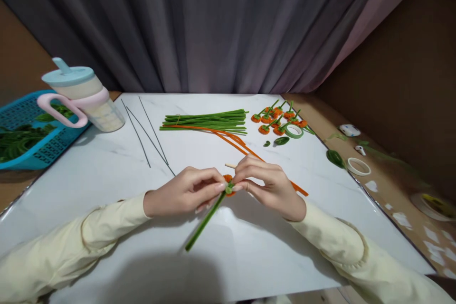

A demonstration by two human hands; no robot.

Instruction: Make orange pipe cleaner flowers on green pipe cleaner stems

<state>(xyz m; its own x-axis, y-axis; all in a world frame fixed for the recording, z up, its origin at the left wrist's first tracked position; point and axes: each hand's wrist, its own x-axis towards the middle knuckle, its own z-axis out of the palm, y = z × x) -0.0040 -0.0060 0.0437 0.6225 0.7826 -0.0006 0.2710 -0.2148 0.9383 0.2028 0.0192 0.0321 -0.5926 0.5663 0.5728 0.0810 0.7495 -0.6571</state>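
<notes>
Both arms in long pale cream sleeves, soft knit-looking fabric. Left sleeve (71, 242) & right sleeve (356, 251) each have a gathered, puffed cuff band w/ a narrow stretch running on to the wrist. Hands bare, no rings or watch visible; nails short, pale.

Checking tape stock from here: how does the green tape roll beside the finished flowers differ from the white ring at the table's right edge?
The green tape roll is green; the white ring is white. The green tape roll lies against the cluster of finished orange flowers further back on the white table; the white ring sits apart, nearer, by a loose green leaf. Both lie flat, are hollow rings of similar size, and are away from both hands.
</notes>
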